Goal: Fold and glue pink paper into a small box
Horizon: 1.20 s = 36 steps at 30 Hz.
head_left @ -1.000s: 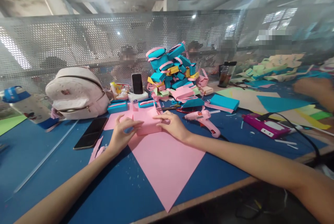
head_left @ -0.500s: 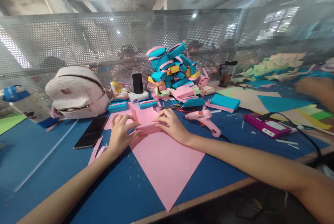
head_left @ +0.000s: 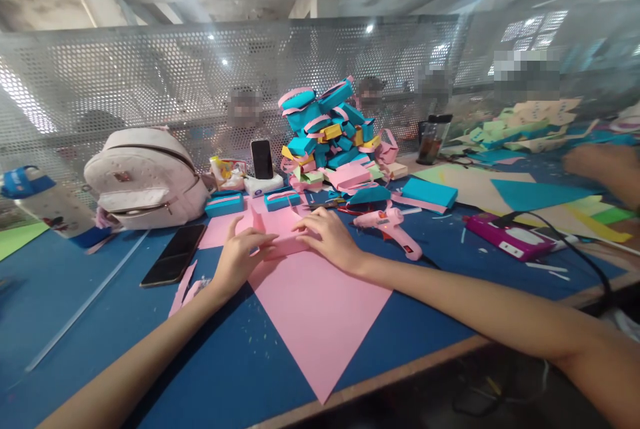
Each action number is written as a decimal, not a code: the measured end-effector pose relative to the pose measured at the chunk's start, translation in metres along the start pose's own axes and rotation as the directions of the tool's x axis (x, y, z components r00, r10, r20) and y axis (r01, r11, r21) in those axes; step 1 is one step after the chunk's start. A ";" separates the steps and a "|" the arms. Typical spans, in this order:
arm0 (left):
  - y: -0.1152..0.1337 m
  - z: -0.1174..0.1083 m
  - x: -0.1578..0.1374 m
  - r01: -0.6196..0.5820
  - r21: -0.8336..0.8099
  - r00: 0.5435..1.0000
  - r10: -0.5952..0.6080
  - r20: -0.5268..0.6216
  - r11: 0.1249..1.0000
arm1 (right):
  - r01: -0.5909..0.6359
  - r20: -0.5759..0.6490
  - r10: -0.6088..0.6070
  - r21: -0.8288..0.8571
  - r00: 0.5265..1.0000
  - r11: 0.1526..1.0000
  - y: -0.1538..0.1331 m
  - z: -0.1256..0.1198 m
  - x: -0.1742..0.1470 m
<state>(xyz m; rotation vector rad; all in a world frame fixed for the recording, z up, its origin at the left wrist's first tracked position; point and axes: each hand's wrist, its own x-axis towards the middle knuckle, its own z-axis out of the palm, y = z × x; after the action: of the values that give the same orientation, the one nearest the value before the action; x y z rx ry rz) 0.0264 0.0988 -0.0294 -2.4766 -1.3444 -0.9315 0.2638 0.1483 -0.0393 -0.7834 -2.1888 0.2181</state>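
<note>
A pink paper piece [head_left: 287, 246], folded up into a low wall, lies across the upper part of a pink sheet [head_left: 320, 322] whose corner points toward me. My left hand [head_left: 240, 257] pinches the left end of the folded paper between thumb and fingers. At the other end my right hand [head_left: 330, 241] has its thumb and fingers closed on the fold. Behind the hands more pink paper [head_left: 220, 232] lies flat. To the right of my right hand rests a pink glue gun [head_left: 393, 229].
Behind stands a tall pile of blue, pink and yellow paper boxes [head_left: 330, 129]. On the left are a white backpack [head_left: 140, 179], a phone [head_left: 174, 255] and a bottle [head_left: 60, 212]. A purple power strip [head_left: 510, 235] with cables lies right. Another person's arm [head_left: 605, 172] shows far right.
My left hand has shifted slightly right along the fold, its fingers drawn closer together. My right hand stays nearly in place. The view has moved a little.
</note>
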 end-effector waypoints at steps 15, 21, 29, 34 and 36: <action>0.011 -0.005 0.011 -0.011 0.026 0.995 0.008 0.097 1.000 | 0.095 0.028 -0.093 -0.056 0.995 0.994 -0.019 0.003 0.008; 0.027 -0.011 0.016 0.003 0.037 0.998 -0.005 0.063 0.999 | 0.032 0.014 -0.032 0.006 0.999 0.999 -0.021 -0.003 0.013; 0.016 -0.025 0.014 -0.006 0.054 0.997 0.002 0.078 0.999 | 0.076 0.031 -0.075 -0.035 0.997 0.997 -0.012 -0.025 0.015; 0.011 -0.034 0.014 -0.060 0.131 0.988 0.040 0.146 0.990 | 0.136 0.101 -0.129 -0.072 0.987 0.988 -0.007 -0.031 0.015; 0.011 -0.037 0.015 -0.084 0.141 0.983 0.059 0.174 0.986 | 0.176 0.142 -0.162 -0.095 0.977 0.980 -0.006 -0.034 0.016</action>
<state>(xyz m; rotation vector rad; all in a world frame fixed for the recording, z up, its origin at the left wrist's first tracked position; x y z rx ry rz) 0.0247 0.0872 0.0107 -2.5174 -1.3106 -0.5937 0.2777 0.1495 -0.0039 -0.6517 -2.3967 0.0697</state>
